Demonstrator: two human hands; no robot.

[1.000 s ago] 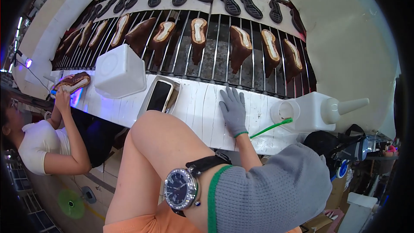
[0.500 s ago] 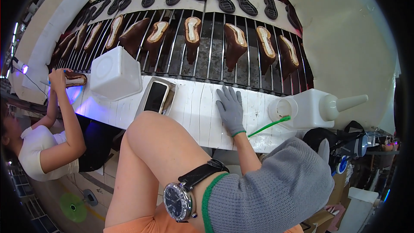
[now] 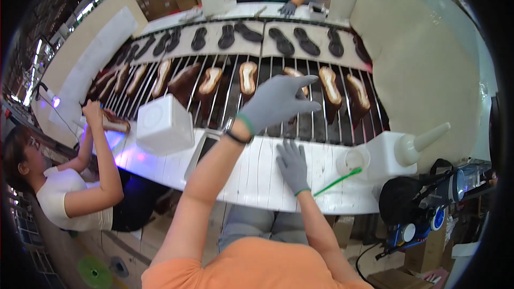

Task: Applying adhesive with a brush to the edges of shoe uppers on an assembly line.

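Note:
My left hand (image 3: 278, 103), in a grey glove, is raised over the metal rods (image 3: 273, 120) of the rack. Its visible fingers are apart with nothing between them; the others are folded out of sight. Behind it a brown shoe upper (image 3: 295, 74) with a pale underside is partly hidden. Another upper (image 3: 330, 86) stands just right of the fingertips. My right hand (image 3: 293, 167), gloved too, lies flat on the white ledge (image 3: 251, 174), fingers spread. Beside it rests a green-handled brush (image 3: 338, 181), its end at a clear cup (image 3: 354, 161).
A white bottle with a spout (image 3: 397, 152) stands right of the cup. Leftward are a white container (image 3: 165, 126) and a phone (image 3: 208, 147) in a tray. Black soles (image 3: 227, 36) line the far belt. Co-workers (image 3: 75, 195) sit at left and far side.
My left hand has swung from close before the camera out over the rack. The view has tilted up, bringing the far co-worker in. My right hand stays on the ledge.

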